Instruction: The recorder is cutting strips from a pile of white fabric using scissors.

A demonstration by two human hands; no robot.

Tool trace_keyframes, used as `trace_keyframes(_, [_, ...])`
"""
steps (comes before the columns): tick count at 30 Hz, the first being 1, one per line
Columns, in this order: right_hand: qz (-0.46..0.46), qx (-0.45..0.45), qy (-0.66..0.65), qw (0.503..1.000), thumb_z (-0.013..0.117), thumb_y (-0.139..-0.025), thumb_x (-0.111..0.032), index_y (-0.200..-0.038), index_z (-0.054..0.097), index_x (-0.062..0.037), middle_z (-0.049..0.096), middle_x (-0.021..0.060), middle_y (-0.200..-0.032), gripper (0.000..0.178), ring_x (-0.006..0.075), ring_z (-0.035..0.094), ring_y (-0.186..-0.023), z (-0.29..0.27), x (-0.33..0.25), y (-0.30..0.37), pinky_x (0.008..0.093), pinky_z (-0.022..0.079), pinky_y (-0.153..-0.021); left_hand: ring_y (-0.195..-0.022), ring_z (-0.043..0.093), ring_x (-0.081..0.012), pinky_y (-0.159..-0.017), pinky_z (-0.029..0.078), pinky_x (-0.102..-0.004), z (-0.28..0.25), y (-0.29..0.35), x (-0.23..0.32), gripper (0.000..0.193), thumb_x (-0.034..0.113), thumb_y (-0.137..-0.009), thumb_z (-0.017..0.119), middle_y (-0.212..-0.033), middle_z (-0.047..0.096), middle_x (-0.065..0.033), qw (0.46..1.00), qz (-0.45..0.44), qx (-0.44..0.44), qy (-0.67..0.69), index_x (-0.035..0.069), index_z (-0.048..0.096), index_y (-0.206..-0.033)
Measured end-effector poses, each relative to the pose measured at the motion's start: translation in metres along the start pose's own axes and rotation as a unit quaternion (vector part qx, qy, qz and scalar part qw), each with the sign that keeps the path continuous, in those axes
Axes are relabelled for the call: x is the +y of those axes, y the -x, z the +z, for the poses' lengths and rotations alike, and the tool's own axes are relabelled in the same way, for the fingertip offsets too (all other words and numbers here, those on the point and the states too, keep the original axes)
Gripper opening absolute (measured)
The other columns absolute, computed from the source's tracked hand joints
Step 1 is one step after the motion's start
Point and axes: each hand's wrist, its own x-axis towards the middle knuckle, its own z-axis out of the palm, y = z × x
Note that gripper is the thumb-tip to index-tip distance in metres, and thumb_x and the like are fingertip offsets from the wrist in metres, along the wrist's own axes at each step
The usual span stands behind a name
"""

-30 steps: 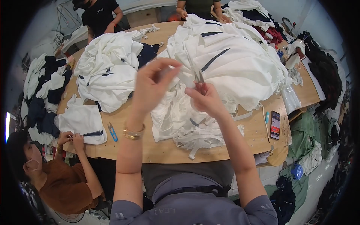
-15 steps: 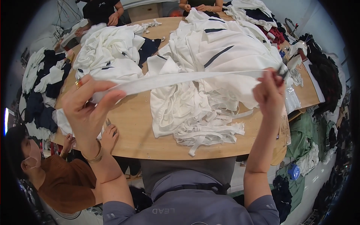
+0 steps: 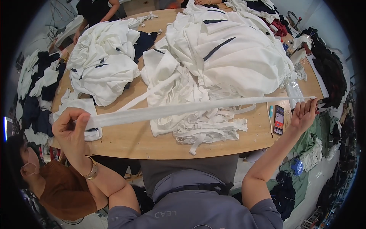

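Held taut across the picture is a long white fabric strip [image 3: 171,110]. Its left end is pinched between the thumb and fingers of my left hand [image 3: 71,128], over the near left of the table. My right hand [image 3: 303,115] is closed on the narrow far end, out past the table's right side. Another length of white strip [image 3: 148,94] slants from behind the taut one up to the white cloth. Beneath the taut strip lies a tangled pile of white strips [image 3: 211,133] on the wooden table [image 3: 129,149].
Two big heaps of white garments with navy trim, a left heap [image 3: 103,57] and a right heap [image 3: 244,57], cover the table's far part. A phone [image 3: 278,120] and a teal-capped stick [image 3: 271,111] lie near the right edge. A co-worker in brown [image 3: 68,187] sits left; others are across.
My hands have moved farther apart and lower, drawing the strip out longer. The dark tool seen at my right hand earlier no longer shows. The phone has come into sight.
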Motion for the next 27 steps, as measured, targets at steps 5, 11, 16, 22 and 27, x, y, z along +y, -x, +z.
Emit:
trace_keyframes(5, [0.095,0.045,0.202,0.974,0.052,-0.088,-0.023,-0.079,0.054,-0.0073,0.029,-0.0075,-0.048,0.018,0.0018,0.023,-0.035,-0.032,0.017,0.016,0.0193,0.016,-0.033,-0.053,0.037,-0.005,-0.048,0.027,-0.0191,0.016,0.003,-0.028,0.021,0.02,-0.074,0.067,-0.054,0.042,0.0024,0.965,-0.216,-0.051,-0.142,0.0,0.059,-0.075])
trace_keyframes(11, [0.252,-0.332,0.481,0.771,0.056,-0.084,-0.021,-0.078,0.059,-0.0013,0.044,-0.0056,-0.054,0.021,0.0018,0.038,-0.048,-0.005,0.075,0.086,0.0197,0.028,-0.043,-0.108,0.047,-0.0299,-0.091,0.037,-0.0364,0.145,0.056,-0.045,0.052,0.026,-0.071,0.07,-0.116,0.051,-0.0167,0.954,-0.08,-0.272,-0.103,0.007,0.05,-0.115])
trace_keyframes(16, [0.327,-0.449,0.425,0.714,0.057,-0.083,-0.018,-0.08,0.059,0.0016,0.04,-0.0039,-0.055,0.02,0.0049,0.033,-0.054,0.028,0.073,0.113,0.0227,0.028,-0.047,-0.108,0.046,-0.0267,-0.091,0.037,-0.0342,0.24,0.072,0.015,0.049,0.023,-0.073,0.068,-0.115,0.051,-0.014,0.92,0.053,-0.34,0.189,0.003,0.05,-0.114])
trace_keyframes(22, [0.242,-0.353,0.455,0.781,0.058,-0.082,-0.019,-0.07,0.052,0.0015,0.037,-0.0032,-0.052,0.025,0.0056,0.03,-0.052,-0.001,0.063,0.099,0.0245,0.026,-0.045,-0.069,0.05,-0.0098,-0.068,0.042,-0.0248,0.259,0.077,-0.002,0.025,0.021,-0.079,0.061,-0.078,0.06,-0.0055,0.757,-0.199,-0.524,0.335,0.002,0.06,-0.096])
trace_keyframes(27, [0.265,-0.294,0.513,0.762,0.062,-0.079,-0.022,-0.077,0.058,0.0016,0.047,0.0002,-0.057,0.024,0.007,0.039,-0.055,-0.06,0.099,0.092,0.0248,0.033,-0.049,-0.058,0.045,-0.0071,-0.053,0.037,-0.0239,0.25,0.087,-0.048,0.024,0.023,-0.084,0.054,-0.061,0.054,-0.0035,0.848,-0.18,-0.445,0.224,0.0,0.061,-0.082])
